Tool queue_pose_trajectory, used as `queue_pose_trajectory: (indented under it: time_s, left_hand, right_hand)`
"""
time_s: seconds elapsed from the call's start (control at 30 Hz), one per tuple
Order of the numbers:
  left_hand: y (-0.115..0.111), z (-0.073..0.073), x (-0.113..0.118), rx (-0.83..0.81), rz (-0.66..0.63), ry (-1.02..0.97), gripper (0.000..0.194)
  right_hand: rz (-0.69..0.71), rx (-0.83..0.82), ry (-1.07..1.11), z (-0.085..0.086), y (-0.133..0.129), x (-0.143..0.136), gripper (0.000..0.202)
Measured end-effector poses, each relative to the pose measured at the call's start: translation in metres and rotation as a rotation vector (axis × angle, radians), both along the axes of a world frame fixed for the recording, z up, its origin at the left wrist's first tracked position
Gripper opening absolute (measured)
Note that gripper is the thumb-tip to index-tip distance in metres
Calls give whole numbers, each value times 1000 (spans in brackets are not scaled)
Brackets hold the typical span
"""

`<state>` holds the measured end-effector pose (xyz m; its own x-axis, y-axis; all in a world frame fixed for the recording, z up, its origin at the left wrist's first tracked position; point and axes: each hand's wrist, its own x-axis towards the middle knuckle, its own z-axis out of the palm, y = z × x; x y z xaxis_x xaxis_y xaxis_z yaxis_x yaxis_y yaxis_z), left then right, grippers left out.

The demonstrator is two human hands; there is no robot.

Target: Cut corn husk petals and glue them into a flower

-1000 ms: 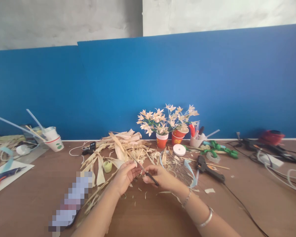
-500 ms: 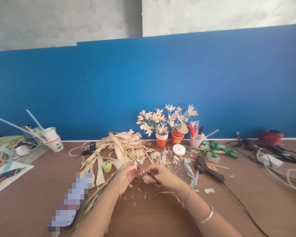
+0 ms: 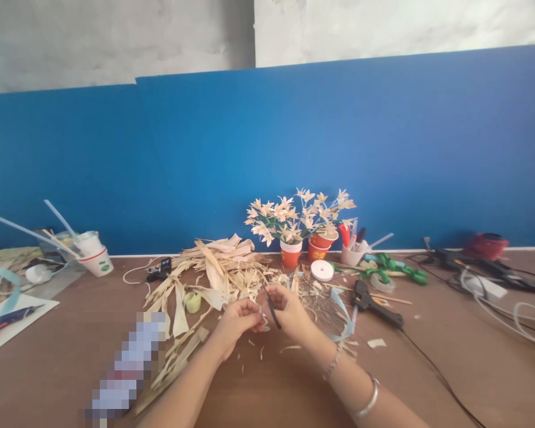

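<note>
My left hand (image 3: 237, 326) is at the middle of the table, its fingers pinched round a small pale piece (image 3: 266, 326), probably dried husk. Close on its right, my right hand (image 3: 288, 312) is closed on dark-handled tweezers or scissors (image 3: 271, 306), which point up and away from me; the exact tool is hard to tell. The fingertips of both hands nearly meet. Behind them lies a heap of dried husk strips (image 3: 218, 267), and small scraps lie on the table below my hands.
Pale flowers (image 3: 285, 213) stand in red cups (image 3: 290, 257) at the back. A white spool (image 3: 322, 270) and black glue gun (image 3: 374, 304) with its cord lie right. A green roll (image 3: 193, 302), blurred object (image 3: 129, 368) and white cup (image 3: 97, 261) are left.
The dark tool in my right hand has turned from slanting left to more upright. My left hand has moved slightly right and down, its fingers more curled. The view has shifted a little.
</note>
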<state>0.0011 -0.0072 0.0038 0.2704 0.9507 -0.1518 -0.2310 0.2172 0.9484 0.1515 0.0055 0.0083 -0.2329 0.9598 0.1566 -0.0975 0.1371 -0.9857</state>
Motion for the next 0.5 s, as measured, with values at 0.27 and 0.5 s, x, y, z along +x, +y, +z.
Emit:
queue_pose_trajectory:
  time_s: [0.27, 0.5]
  left_hand:
    - [-1, -9, -2, -269, -170, -218, 19]
    - [-4, -6, 1, -203, -154, -229, 13]
  right_hand:
    - [98, -82, 139, 3, 2, 5, 39]
    - [61, -65, 140, -1, 4, 6, 36]
